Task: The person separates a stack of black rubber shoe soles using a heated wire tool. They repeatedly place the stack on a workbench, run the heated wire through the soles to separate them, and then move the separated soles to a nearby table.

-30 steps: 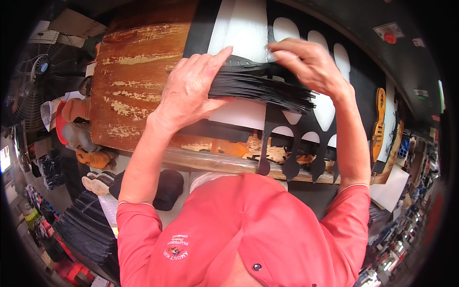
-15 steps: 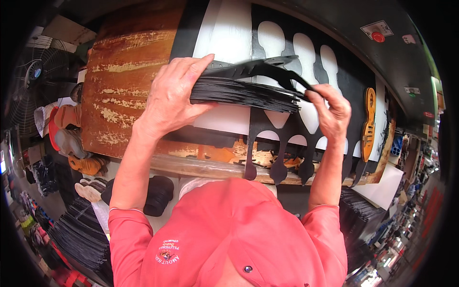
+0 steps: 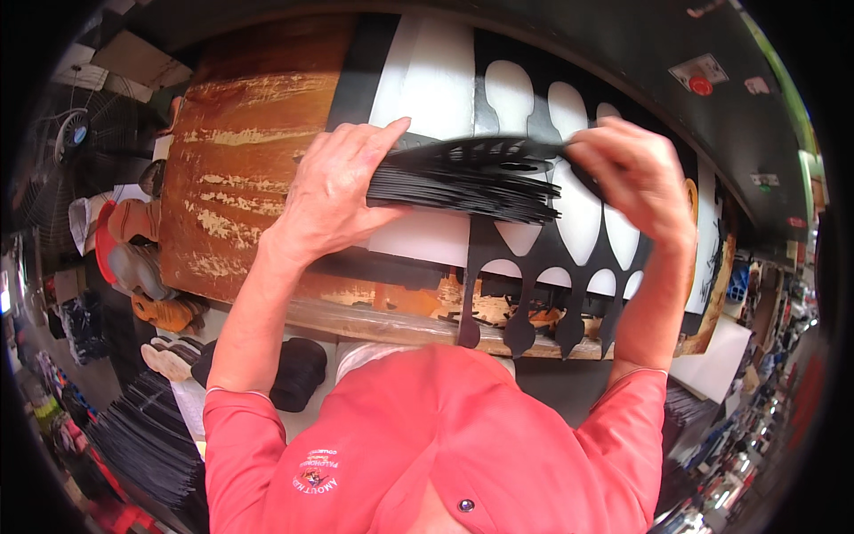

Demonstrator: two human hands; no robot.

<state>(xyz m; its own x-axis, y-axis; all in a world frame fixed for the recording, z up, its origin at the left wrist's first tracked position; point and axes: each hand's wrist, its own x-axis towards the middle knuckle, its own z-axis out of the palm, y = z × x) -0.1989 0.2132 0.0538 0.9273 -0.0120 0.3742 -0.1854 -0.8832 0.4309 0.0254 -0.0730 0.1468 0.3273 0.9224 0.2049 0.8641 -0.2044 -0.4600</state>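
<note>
many thin black pieces (image 3: pixel 463 189) are bunched together mid-scene, over the white board (image 3: pixel 429 80) and the cut sheet (image 3: pixel 484 238). their left end is clasped by the left hand (image 3: pixel 329 191), with the thumb wrapped on the near side and the fingers on the far side. the right hand (image 3: pixel 633 169) is curled by the right end of the slotted top piece (image 3: pixel 489 151), but it is blurred; how far its fingers are closed, and on what, cannot be told. since the right ends are fanned unevenly, the pieces are best parted there singly, with a light fingertip touch. steady, even pressure is called for at the left end, so that no slipping is allowed.
</note>
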